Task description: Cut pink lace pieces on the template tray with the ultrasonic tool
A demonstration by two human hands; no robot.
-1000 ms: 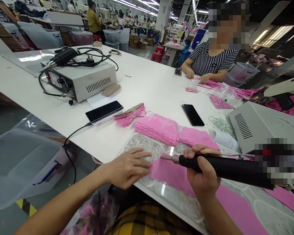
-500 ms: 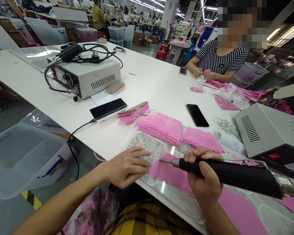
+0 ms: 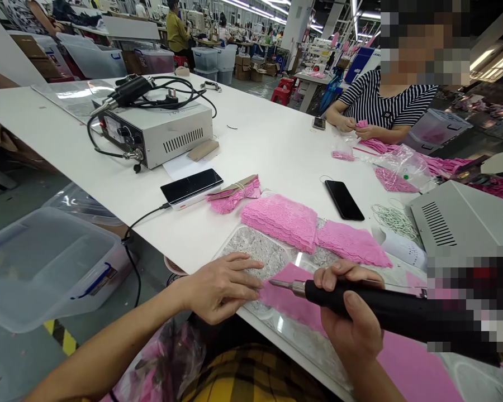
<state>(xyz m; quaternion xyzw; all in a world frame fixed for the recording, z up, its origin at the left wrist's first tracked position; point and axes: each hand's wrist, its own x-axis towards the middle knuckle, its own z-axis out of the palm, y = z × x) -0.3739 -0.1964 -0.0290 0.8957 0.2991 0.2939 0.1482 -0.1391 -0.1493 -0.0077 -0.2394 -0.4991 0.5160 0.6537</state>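
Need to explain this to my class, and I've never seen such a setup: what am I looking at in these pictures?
There is no robot here, just a person's two bare hands, filmed by a camera worn on the head that looks forward and down. The right hand grips a black tool whose metal tip points over a strip of pink cloth; I can't tell whether it touches. The left hand is spread at the cloth's edge, holding nothing. Beyond, on the white table, are a thick pink stack, a phone and two grey metal boxes, one at the left and one at the right. Across sits a co-worker in stripes.
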